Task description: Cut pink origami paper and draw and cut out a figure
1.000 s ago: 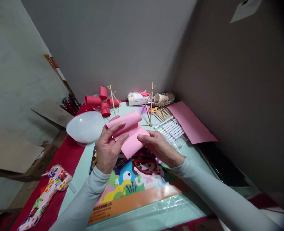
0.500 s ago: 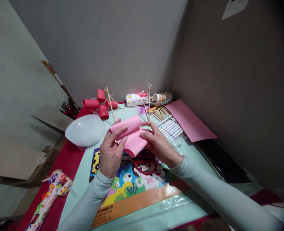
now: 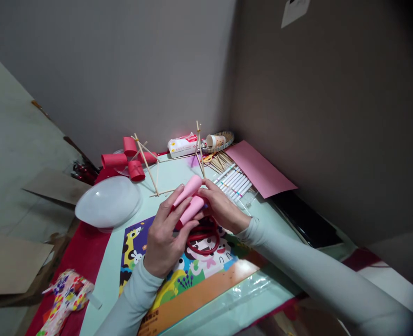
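Observation:
Between my two hands is a piece of pink paper [image 3: 191,208], curled into two rolls side by side. My left hand [image 3: 166,238] wraps its left end, fingers over the top and thumb below. Fingers of my right hand [image 3: 222,205] press on the right end of the rolls; some of them are hidden behind the paper. Right under the hands, red-handled scissors [image 3: 203,251] lie on a cartoon-printed sheet [image 3: 199,275]; their blades are covered from view.
A wooden stick frame [image 3: 146,163] stands behind, with red paper rolls [image 3: 113,161] to its left. White bowl [image 3: 108,201] at left; markers [image 3: 234,182], pink sheet [image 3: 262,170] and black flat item [image 3: 306,221] at right. Tissue pack [image 3: 182,145] and paper cup [image 3: 215,141] lie at the back.
The pink paper has gone from loosely curled and spread to two tighter rolls drawn together. Both hands have closed in on it. The whole view has shifted, so the table things appear further left.

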### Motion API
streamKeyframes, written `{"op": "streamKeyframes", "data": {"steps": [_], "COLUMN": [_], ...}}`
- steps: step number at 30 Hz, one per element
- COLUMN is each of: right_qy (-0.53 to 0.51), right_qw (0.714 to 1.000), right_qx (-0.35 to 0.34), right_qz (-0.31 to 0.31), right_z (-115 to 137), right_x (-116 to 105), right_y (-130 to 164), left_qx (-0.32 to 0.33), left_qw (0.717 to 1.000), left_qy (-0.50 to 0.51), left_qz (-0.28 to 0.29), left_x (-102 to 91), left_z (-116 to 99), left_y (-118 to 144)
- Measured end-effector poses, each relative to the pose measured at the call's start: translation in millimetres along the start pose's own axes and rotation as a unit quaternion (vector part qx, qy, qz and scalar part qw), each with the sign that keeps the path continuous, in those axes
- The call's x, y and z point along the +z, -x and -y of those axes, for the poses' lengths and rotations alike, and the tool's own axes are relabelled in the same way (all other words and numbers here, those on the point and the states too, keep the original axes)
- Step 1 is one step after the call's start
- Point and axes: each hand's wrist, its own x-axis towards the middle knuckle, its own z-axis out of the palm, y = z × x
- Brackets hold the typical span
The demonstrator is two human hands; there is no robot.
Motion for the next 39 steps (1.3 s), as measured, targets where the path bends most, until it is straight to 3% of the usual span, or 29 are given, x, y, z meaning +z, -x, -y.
{"op": "streamKeyframes", "data": {"steps": [5, 8, 11, 15, 18, 24, 27, 34, 39], "right_qy": [0.023, 0.157, 0.266, 0.285, 0.312, 0.339, 0.327, 0.304, 0.292], "right_qw": [0.997, 0.984, 0.952, 0.942, 0.928, 0.9, 0.905, 0.917, 0.928], "right_qx": [-0.007, -0.064, -0.144, -0.156, -0.191, -0.27, -0.27, -0.252, -0.222], "right_qz": [0.078, 0.053, 0.038, 0.084, 0.069, 0.043, 0.042, 0.061, 0.063], "right_z": [8, 17, 22, 15, 5, -9, -11, -17, -24], "right_x": [-4, -12, -17, -13, -7, 1, 3, 5, 6], "right_y": [5, 4, 2, 2, 4, 9, 11, 12, 13], "left_qx": [-0.068, -0.154, -0.248, -0.328, -0.324, -0.274, -0.243, -0.211, -0.231], "left_qw": [0.996, 0.982, 0.943, 0.88, 0.882, 0.921, 0.932, 0.951, 0.937], "left_qy": [0.011, 0.085, 0.216, 0.34, 0.337, 0.251, 0.23, 0.182, 0.205], "left_qz": [-0.052, -0.065, -0.056, -0.044, -0.056, -0.116, -0.141, -0.137, -0.165], "left_x": [-3.5, -8.3, -10.1, -9.2, -9.0, -8.9, -7.9, -6.9, -10.5], "left_z": [1, 5, 14, 25, 28, 31, 30, 28, 29], "left_y": [-2, -5, -6, -6, -5, -4, -4, -6, -7]}}
